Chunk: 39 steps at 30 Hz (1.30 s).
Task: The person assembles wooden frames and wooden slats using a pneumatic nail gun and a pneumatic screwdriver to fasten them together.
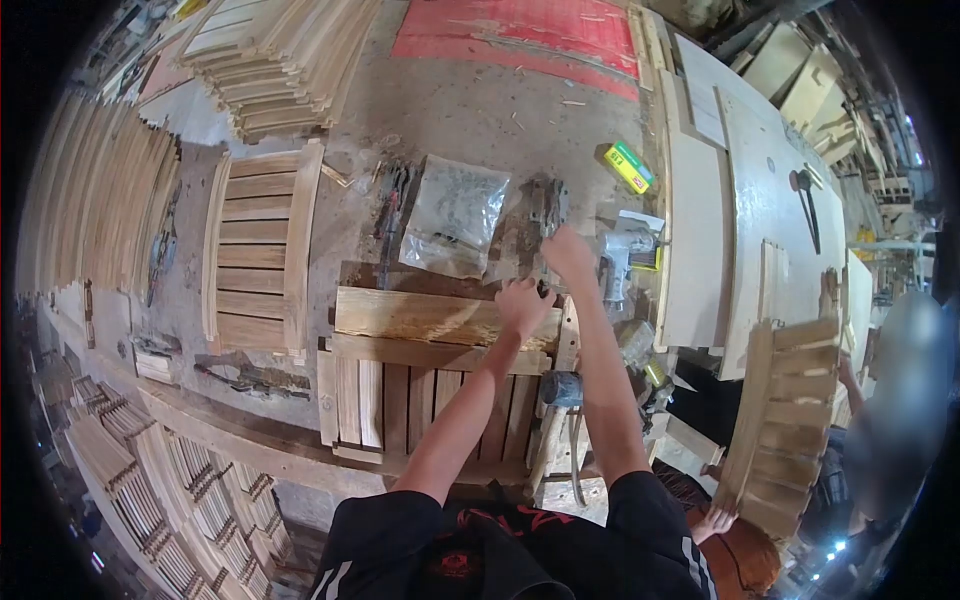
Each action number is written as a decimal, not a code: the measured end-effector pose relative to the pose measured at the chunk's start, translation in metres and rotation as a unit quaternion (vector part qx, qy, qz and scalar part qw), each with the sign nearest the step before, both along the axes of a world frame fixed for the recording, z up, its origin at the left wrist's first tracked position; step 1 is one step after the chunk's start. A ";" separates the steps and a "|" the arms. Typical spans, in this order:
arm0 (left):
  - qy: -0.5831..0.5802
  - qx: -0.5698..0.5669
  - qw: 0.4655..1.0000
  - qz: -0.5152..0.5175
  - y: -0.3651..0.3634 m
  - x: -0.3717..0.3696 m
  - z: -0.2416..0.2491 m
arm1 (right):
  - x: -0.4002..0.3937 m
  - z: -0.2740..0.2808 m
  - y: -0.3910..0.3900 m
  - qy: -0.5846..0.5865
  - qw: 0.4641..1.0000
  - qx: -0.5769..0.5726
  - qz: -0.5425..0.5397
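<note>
My right hand (570, 256) is closed at the near end of a dark metal clamp (547, 203) lying on the worktop; its fingers partly cover that end. Just nearer and to the left, my left hand (524, 306) has curled fingers above the end of a rough-edged wooden board (430, 314). Anything between those fingers is too small to make out. Below the board, a slatted wooden panel (432, 400) lies partly under my left forearm. A grey nail gun (618, 262) rests to the right of my right hand.
A clear plastic bag (455, 215) and another dark clamp (392, 215) lie left of my hands. A yellow-green box (628, 168) is beyond the nail gun. Another slatted panel (255, 245) lies left, near stacked slats (100, 195). At right, a person's hand (714, 522) holds a slatted panel (785, 430).
</note>
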<state>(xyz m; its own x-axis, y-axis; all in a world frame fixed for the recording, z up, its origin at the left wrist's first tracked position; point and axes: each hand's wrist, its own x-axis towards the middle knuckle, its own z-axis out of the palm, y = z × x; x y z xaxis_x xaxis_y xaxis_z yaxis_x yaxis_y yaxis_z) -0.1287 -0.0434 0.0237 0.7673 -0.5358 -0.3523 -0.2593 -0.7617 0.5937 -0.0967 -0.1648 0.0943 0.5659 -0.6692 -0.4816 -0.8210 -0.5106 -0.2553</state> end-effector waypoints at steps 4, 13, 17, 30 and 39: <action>-0.027 -0.018 0.999 -0.014 0.003 0.000 -0.003 | 0.001 0.001 -0.002 0.011 1.000 -0.004 0.021; -0.052 -0.041 0.998 -0.019 0.005 -0.003 -0.009 | 0.004 0.002 -0.015 0.044 0.998 0.031 0.032; -0.040 -0.045 0.998 -0.026 0.006 0.000 -0.008 | 0.000 0.011 -0.005 0.020 1.000 -0.002 0.019; -0.050 -0.017 0.998 -0.032 0.004 0.000 0.001 | -0.011 -0.020 0.018 -0.050 0.997 -0.065 0.000; -0.038 -0.021 0.998 -0.045 0.005 0.002 0.007 | -0.011 -0.023 0.019 -0.048 0.997 -0.054 -0.018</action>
